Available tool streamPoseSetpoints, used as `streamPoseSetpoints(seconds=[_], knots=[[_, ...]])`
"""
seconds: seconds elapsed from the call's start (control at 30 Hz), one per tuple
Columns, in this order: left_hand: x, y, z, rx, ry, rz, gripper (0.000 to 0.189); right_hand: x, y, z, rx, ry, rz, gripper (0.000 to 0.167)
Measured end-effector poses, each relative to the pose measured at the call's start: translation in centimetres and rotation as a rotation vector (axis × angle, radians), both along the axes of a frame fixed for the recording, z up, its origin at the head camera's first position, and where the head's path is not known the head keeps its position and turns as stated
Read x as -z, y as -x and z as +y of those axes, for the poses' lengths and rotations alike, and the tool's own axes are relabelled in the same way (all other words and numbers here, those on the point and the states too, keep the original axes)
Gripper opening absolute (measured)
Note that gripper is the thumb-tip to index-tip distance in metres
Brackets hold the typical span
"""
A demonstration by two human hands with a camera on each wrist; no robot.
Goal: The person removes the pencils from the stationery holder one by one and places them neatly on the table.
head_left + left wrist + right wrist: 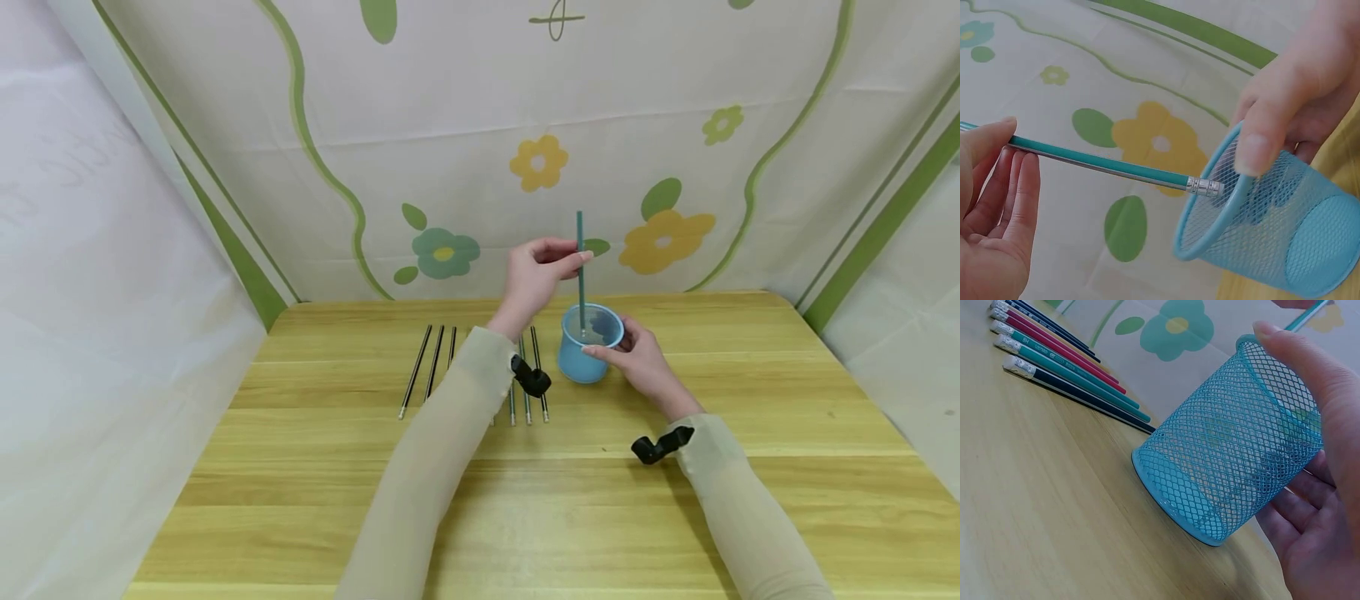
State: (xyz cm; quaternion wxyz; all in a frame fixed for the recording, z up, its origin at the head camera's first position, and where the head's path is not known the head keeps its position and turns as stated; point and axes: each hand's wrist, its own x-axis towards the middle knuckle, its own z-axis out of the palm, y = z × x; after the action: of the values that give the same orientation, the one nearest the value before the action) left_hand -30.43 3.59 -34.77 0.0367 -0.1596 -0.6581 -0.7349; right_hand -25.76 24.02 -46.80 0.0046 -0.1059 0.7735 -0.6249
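My left hand [534,277] pinches a green pencil [1104,161] between thumb and fingers. In the head view the pencil stands nearly upright, its eraser end down at the mouth of a light blue mesh pencil cup [581,364]. The silver ferrule and white eraser [1205,187] overlap the cup's rim in the left wrist view. Around the cup's right side, my right hand [641,364] grips it, with the thumb over the rim and the fingers on the outer wall. Through the mesh, no pencils show standing inside the cup [1229,444].
Left of the cup, several pencils lie side by side on the wooden table [300,500]: black ones [416,371], green ones [1072,378] and red ones [1066,350], erasers toward the near edge. My left forearm covers some in the head view. A flowered cloth [450,150] hangs behind the table.
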Motion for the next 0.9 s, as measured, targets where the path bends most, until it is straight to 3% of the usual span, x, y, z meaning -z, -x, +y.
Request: streamPoseSetpoints(seconds=[0.4, 0.57, 0.9], knots=[[-1.2, -0.1, -3.9, -0.092, 0.042, 0.057, 0.024, 0.2, 0.1, 0.1, 0.002, -0.002, 0.000, 0.070], [-1.1, -0.1, -5.7, -0.128, 0.023, 0.064, 0.021, 0.3, 0.1, 0.1, 0.005, -0.008, 0.000, 0.071], [-0.4, -0.1, -10.5, -0.190, 0.118, 0.092, 0.028, 0.2, 0.1, 0.2, 0.004, -0.011, 0.004, 0.072]])
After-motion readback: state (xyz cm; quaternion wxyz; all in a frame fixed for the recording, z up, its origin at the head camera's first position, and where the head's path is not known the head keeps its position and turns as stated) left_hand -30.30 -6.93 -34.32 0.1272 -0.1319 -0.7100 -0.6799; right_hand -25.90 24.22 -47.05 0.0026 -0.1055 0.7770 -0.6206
